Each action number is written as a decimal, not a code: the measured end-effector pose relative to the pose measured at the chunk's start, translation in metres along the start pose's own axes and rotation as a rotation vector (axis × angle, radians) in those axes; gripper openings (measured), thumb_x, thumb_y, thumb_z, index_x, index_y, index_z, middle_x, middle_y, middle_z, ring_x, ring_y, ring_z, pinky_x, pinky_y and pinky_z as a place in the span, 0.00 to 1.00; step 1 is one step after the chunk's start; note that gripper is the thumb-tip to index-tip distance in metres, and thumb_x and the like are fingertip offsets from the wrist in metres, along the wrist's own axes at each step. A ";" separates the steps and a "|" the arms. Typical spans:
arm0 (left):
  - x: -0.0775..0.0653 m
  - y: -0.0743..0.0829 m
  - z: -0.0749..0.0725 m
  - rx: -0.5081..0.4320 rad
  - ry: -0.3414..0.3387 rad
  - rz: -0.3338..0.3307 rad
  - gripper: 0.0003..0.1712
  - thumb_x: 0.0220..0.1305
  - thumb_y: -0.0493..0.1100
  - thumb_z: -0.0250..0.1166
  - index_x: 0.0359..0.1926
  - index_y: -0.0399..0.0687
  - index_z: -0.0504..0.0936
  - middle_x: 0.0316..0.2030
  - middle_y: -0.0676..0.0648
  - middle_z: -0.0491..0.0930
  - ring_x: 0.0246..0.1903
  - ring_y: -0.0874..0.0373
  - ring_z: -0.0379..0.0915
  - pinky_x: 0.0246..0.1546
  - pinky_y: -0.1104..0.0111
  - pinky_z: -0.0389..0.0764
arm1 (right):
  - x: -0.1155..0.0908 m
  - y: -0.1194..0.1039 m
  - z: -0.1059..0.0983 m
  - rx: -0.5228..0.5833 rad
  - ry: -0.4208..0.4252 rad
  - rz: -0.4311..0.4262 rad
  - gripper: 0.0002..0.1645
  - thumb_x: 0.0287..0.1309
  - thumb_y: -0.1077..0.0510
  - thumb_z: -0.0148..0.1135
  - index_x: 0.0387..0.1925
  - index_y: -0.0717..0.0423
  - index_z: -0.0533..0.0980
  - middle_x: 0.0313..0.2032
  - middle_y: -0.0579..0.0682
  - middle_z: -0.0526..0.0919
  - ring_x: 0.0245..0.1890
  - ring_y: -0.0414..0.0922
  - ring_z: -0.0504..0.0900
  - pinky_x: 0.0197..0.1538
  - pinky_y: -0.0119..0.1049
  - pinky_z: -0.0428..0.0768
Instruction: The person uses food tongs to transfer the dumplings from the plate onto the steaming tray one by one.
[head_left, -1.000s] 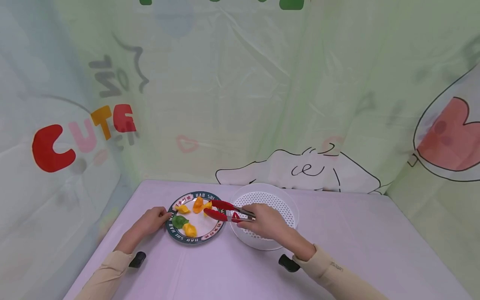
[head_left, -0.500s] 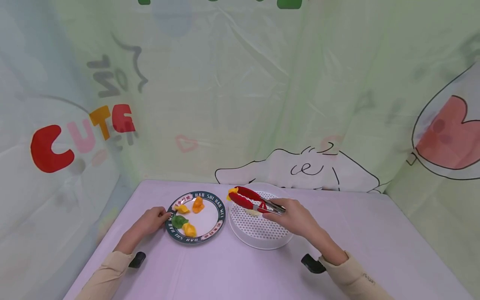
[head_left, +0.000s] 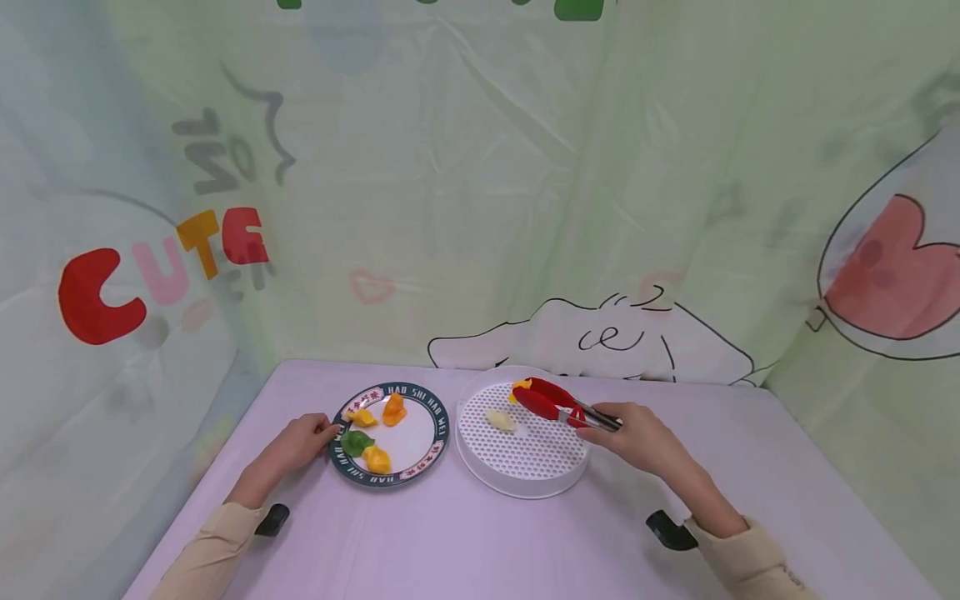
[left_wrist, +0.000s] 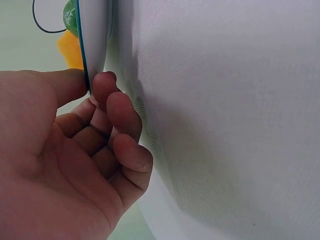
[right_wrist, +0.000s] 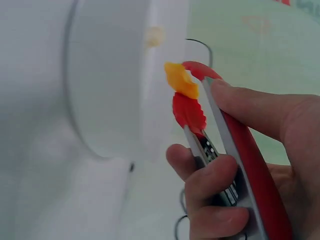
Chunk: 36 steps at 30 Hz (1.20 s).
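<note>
My left hand (head_left: pixel 302 442) pinches the left rim of a round plate (head_left: pixel 442 429), thumb above and fingertips beneath in the left wrist view. On the plate lie a green dumpling (head_left: pixel 357 442), an orange dumpling (head_left: pixel 393 409) and two yellow ones. My right hand (head_left: pixel 637 440) grips red-and-metal tongs (head_left: pixel 542 398), with a yellow dumpling (right_wrist: pixel 181 80) squeezed between their scalloped red tips. The tongs reach over a white round steamer basket (head_left: pixel 517 486) with a perforated base. A pale dumpling (head_left: pixel 501 421) lies in the basket, left of the tongs' tips.
A pale lilac cloth covers the table (head_left: pixel 450 550). Plate and basket stand side by side near its back edge. Printed hangings (head_left: pixel 480 208) close in the back and both sides.
The tongs lifted a yellow dumpling from the plate's right side and carried it rightward over the basket. The pale dumpling has come into view. My left hand stays on the plate's rim.
</note>
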<state>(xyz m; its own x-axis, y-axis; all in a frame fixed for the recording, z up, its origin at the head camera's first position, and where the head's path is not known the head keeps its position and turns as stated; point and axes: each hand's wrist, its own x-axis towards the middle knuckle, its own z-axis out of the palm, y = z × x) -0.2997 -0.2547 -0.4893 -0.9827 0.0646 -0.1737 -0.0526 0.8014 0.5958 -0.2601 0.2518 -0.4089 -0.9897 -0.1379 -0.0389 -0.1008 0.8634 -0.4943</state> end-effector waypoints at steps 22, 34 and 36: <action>0.002 -0.001 0.000 -0.017 -0.012 -0.026 0.13 0.76 0.46 0.56 0.39 0.40 0.78 0.27 0.47 0.74 0.30 0.56 0.69 0.31 0.68 0.70 | -0.002 0.001 0.015 -0.069 -0.022 0.065 0.42 0.55 0.41 0.72 0.61 0.67 0.74 0.54 0.67 0.81 0.39 0.49 0.76 0.32 0.36 0.75; 0.000 0.000 0.000 -0.023 -0.007 -0.012 0.13 0.76 0.45 0.55 0.38 0.40 0.78 0.27 0.47 0.74 0.29 0.56 0.69 0.31 0.67 0.70 | -0.002 -0.019 0.015 -0.092 0.021 0.021 0.54 0.52 0.33 0.70 0.66 0.70 0.68 0.57 0.67 0.79 0.49 0.58 0.80 0.44 0.51 0.84; 0.001 -0.001 0.000 -0.026 -0.006 -0.011 0.13 0.76 0.45 0.55 0.38 0.40 0.78 0.27 0.47 0.74 0.29 0.56 0.69 0.31 0.67 0.70 | -0.003 -0.029 0.019 -0.086 0.029 0.008 0.57 0.51 0.32 0.71 0.67 0.69 0.67 0.60 0.67 0.77 0.55 0.62 0.79 0.49 0.56 0.83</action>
<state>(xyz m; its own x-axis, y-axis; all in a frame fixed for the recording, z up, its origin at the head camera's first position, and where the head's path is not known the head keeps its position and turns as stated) -0.3003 -0.2556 -0.4897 -0.9809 0.0599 -0.1851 -0.0679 0.7863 0.6141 -0.2521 0.2185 -0.4109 -0.9929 -0.1177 -0.0173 -0.0997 0.9031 -0.4176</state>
